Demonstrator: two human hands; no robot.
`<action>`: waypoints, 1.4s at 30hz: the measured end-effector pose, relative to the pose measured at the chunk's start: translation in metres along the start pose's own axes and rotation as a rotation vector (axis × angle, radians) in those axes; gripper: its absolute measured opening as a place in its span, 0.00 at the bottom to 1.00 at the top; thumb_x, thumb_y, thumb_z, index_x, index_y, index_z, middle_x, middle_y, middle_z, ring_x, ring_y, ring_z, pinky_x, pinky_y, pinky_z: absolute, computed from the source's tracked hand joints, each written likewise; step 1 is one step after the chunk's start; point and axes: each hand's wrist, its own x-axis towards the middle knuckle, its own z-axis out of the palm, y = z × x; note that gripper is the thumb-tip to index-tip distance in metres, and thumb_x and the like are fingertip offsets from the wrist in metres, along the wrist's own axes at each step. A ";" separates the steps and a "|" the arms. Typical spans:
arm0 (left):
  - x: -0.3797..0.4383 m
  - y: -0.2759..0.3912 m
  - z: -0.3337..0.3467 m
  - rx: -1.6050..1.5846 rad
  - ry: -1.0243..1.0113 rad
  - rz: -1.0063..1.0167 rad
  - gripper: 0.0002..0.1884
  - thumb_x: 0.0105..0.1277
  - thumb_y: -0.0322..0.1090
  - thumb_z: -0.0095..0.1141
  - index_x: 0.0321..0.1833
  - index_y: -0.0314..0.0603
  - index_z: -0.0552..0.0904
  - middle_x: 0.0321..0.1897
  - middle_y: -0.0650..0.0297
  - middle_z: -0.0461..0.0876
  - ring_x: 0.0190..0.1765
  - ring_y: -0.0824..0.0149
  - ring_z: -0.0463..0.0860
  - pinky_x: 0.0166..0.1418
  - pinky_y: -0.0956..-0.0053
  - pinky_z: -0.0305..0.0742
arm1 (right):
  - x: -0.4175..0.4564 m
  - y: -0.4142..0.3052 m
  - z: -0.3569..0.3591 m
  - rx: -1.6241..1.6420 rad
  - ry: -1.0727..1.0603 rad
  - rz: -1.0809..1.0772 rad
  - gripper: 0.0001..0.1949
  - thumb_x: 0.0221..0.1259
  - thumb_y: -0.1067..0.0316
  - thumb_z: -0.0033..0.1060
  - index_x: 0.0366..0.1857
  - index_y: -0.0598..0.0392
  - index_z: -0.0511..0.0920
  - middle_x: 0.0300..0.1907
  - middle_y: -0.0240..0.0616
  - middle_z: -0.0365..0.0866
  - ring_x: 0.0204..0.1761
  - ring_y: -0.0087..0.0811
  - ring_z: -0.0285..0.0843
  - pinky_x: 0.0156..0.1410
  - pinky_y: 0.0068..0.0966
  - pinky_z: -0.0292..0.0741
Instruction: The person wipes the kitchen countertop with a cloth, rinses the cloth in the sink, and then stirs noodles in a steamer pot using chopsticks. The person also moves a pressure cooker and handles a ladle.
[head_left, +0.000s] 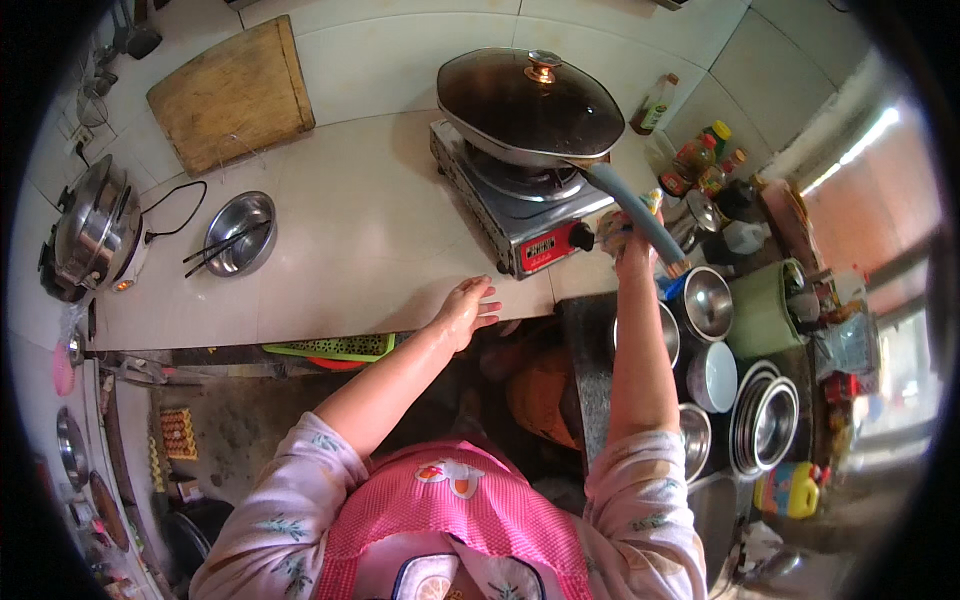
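My left hand (471, 311) hovers at the counter's front edge, fingers spread, holding nothing. Beyond the wok's handle (634, 206), my right hand (636, 251) grips a crumpled, colourful printed item (615, 227); whether it is a packet or a cloth is unclear. The handle hides part of that hand. A wide wok under a dark glass lid (517, 97) rests on a portable gas stove (525, 191). The stove's black knob (581, 235) sits just left of my right hand.
On the left of the counter (345, 225) are a steel bowl (244, 232) with chopsticks and an electric pot (94, 225). A wooden chopping board (232, 97) leans on the wall. Sauce bottles (690, 161) and stacked metal bowls (772, 424) crowd the right side.
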 end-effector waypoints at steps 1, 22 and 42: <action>0.023 -0.003 0.002 -0.043 0.066 -0.050 0.24 0.69 0.50 0.49 0.61 0.44 0.67 0.57 0.57 0.71 0.49 0.58 0.80 0.47 0.64 0.79 | 0.024 0.009 0.004 -0.106 0.013 -0.016 0.19 0.61 0.59 0.58 0.52 0.55 0.70 0.45 0.40 0.73 0.40 0.33 0.75 0.38 0.27 0.73; 0.098 0.002 0.005 -0.389 0.030 -0.196 0.34 0.70 0.64 0.26 0.61 0.42 0.69 0.49 0.54 0.79 0.48 0.60 0.79 0.56 0.61 0.71 | -0.072 0.047 0.114 -1.776 -0.630 -0.423 0.24 0.61 0.64 0.46 0.58 0.72 0.67 0.61 0.60 0.67 0.67 0.51 0.58 0.74 0.37 0.50; 0.078 0.088 -0.123 -0.242 0.138 -0.143 0.44 0.56 0.79 0.32 0.60 0.45 0.66 0.53 0.50 0.73 0.51 0.55 0.75 0.53 0.56 0.71 | -0.139 0.041 0.141 0.309 0.140 0.442 0.09 0.63 0.70 0.45 0.43 0.58 0.75 0.37 0.39 0.80 0.38 0.30 0.80 0.43 0.27 0.78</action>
